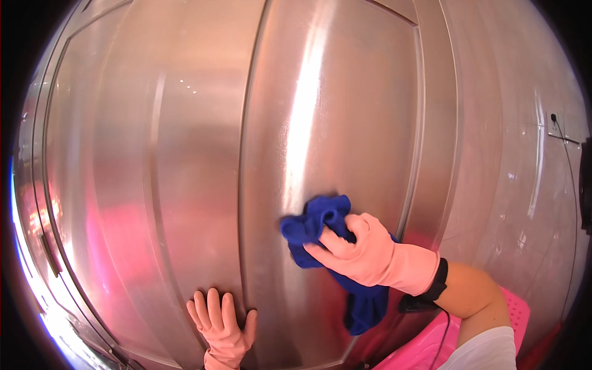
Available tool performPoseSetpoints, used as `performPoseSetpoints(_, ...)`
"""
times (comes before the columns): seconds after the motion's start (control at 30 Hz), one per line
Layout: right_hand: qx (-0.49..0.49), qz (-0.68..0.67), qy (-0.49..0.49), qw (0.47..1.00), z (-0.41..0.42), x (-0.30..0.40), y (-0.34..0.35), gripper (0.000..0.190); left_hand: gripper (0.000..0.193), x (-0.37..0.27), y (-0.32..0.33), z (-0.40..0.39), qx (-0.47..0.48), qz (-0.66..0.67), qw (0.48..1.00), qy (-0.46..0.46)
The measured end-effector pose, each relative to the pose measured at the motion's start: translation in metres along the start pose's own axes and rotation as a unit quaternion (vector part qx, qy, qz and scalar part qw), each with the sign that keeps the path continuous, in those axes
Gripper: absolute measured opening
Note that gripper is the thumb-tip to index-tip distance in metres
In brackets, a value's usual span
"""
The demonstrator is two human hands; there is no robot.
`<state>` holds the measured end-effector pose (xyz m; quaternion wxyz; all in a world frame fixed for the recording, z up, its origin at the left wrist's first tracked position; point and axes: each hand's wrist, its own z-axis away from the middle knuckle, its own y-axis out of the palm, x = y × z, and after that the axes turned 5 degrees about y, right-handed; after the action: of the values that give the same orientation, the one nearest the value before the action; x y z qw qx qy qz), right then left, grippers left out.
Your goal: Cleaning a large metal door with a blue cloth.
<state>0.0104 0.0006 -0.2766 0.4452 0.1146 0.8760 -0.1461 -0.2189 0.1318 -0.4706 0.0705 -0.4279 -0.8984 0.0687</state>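
Observation:
In a pink rubber glove, my right hand (365,252) grips a blue cloth (319,222) and presses it against a brushed stainless-steel panel (360,115). One end of the cloth hangs below the wrist. Lower left, my left hand (224,326), also in a pink rubber glove, lies flat on the steel surface with its fingers spread, beside the vertical seam between two panels. It holds nothing. A black band circles the right wrist at the glove's cuff.
A pink plastic item (425,344) with a perforated part stands at the lower right, a dark cable running over it. A glossy wall (504,185) on the right bears a socket (555,125) with a plug and hanging cord. A dark handle (50,254) is at the far left.

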Motion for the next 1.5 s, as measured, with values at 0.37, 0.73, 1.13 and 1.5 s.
performPoseSetpoints(0.37,-0.106,0.031,0.216,0.97,-0.058,-0.08,-0.013,0.04,0.061,0.0,0.002,0.001,-0.015,0.006,1.0,-0.008)
performPoseSetpoints(0.73,-0.123,0.001,0.138,0.983,-0.086,-0.102,-0.023,0.04,0.068,0.003,0.002,0.015,0.01,0.015,0.999,-0.03)
performPoseSetpoints(1.13,-0.064,0.027,0.098,0.993,-0.172,-0.12,-0.003,0.073,0.071,0.001,0.001,0.017,-0.008,0.013,1.0,0.01)
performPoseSetpoints(1.5,-0.131,0.187,0.257,0.939,-0.065,-0.214,-0.025,0.052,0.062,-0.004,-0.001,0.006,-0.011,-0.018,1.0,0.005)
